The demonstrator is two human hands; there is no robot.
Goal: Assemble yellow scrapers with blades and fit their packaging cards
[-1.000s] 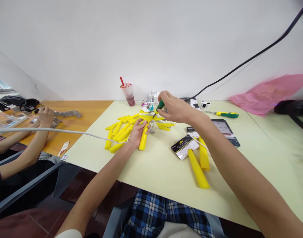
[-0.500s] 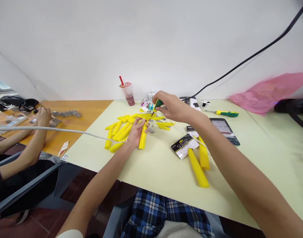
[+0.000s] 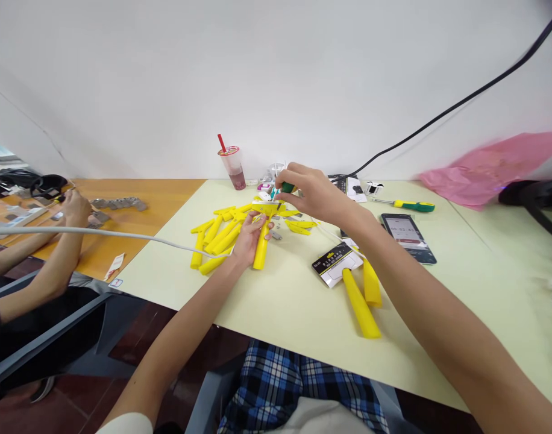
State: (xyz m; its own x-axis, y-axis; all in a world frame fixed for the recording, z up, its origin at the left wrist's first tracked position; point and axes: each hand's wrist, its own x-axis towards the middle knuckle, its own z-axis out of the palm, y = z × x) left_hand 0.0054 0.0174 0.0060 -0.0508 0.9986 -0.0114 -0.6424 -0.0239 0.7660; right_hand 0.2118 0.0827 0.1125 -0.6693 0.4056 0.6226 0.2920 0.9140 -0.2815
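My left hand (image 3: pixel 249 241) is closed around the handle of a yellow T-shaped scraper (image 3: pixel 260 248), its head pointing away from me. Over that head, my right hand (image 3: pixel 303 187) grips a screwdriver (image 3: pixel 287 187) by its green handle. The screwdriver's tip is too small to make out clearly, close above the scraper head. Several similar yellow scrapers (image 3: pixel 222 240) lie in a pile left of my left hand. Flat yellow pieces (image 3: pixel 299 226) rest on the table to the right of the held scraper, near small grey parts (image 3: pixel 276 235).
Two yellow handles (image 3: pixel 361 304) lie by a printed card (image 3: pixel 334 265) at right. Beyond are a phone (image 3: pixel 407 238), another screwdriver (image 3: pixel 409 206) and a pink bag (image 3: pixel 493 169). A drink cup (image 3: pixel 233 169) stands at the back. A white cable (image 3: pixel 122 232) crosses at left, before a co-worker's hands (image 3: pixel 76 208).
My right hand has shifted slightly, and the screwdriver has tilted from a slanting pose over the scraper head. My left hand keeps hold of the scraper in nearly the same place.
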